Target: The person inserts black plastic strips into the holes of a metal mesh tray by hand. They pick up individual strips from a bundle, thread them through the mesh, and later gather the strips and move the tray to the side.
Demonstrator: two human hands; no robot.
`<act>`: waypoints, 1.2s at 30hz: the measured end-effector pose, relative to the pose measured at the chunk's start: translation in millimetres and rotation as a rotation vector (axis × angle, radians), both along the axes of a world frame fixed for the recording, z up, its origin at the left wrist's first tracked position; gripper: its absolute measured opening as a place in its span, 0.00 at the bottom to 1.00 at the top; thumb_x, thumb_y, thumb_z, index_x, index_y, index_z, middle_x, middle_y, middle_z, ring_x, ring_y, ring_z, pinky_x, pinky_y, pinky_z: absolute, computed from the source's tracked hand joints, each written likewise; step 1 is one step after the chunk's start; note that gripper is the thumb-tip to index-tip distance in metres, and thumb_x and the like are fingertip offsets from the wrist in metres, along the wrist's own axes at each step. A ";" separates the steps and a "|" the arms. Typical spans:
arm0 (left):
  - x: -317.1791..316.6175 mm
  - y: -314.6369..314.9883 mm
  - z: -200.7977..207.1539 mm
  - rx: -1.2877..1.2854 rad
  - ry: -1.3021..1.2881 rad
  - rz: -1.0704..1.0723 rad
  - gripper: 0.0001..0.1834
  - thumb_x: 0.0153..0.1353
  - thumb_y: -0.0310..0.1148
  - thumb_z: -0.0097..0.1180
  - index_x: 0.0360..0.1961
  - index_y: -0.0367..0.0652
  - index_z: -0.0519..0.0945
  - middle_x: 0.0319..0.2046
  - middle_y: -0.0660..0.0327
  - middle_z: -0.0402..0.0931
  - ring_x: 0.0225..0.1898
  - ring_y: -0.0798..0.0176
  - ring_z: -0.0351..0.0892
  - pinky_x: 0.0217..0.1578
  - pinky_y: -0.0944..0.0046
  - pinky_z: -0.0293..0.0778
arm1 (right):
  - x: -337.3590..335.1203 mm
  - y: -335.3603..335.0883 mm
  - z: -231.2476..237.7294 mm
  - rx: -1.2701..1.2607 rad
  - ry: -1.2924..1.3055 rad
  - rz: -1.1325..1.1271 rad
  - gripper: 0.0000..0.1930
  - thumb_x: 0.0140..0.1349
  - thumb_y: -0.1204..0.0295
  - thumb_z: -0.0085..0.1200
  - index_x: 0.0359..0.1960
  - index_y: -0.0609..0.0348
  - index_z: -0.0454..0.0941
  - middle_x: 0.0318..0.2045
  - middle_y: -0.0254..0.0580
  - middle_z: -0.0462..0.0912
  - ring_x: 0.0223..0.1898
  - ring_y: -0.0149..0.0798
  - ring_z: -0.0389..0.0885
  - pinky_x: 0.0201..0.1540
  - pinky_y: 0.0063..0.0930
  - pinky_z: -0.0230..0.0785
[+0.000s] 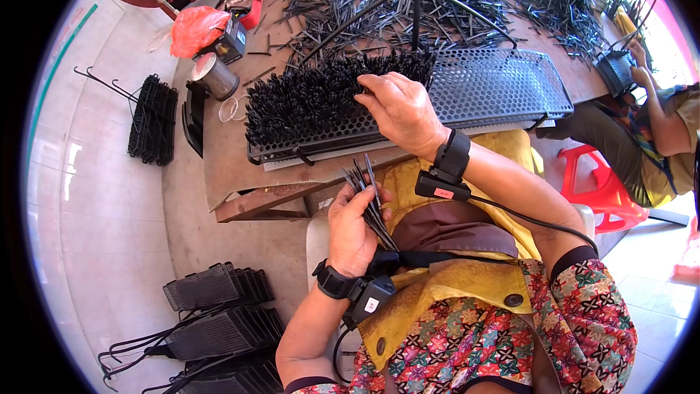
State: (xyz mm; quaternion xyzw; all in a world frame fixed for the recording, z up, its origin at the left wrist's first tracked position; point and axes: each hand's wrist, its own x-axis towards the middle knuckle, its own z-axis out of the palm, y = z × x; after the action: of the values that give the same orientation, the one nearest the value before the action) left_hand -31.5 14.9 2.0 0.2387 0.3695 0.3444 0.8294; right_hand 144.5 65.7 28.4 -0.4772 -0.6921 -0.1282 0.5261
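My left hand (348,232) is closed around a bundle of thin black strips (373,211), which stick out above and below the fingers. A long black perforated metal rack (503,84) with a raised bar handle lies across the table in front of me. Its left part is packed with upright dark strips (306,102), while bare holes show on the right. My right hand (401,113) is at the packed section's right end, thumb and fingers pinched together. Whatever is between those fingertips is too small or hidden to make out. Black wrist straps with small devices circle both wrists.
Loose black strips (394,11) cover the table's far side. A metal can (215,76) and a red plastic bag (200,29) stand at the left. Racks hang on the wall (153,120) and lie on the floor (226,332). Another person works at the right by a red stool (594,186).
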 end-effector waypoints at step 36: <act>2.9 -8.1 5.1 0.185 0.008 -0.157 0.10 0.63 0.30 0.44 0.42 0.35 0.71 0.34 0.55 0.75 0.31 0.61 0.77 0.20 0.69 0.68 | 1.6 -67.1 14.2 -1.082 0.753 0.378 0.06 0.52 0.78 0.57 0.29 0.69 0.76 0.18 0.38 0.77 0.15 0.23 0.71 0.16 0.16 0.62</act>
State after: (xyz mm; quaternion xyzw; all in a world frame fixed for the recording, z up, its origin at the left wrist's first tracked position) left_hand -28.5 6.8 7.1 0.3437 0.3198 0.3099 0.8268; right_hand 146.2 -1.4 42.6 -0.5560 -0.5003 0.5043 0.4316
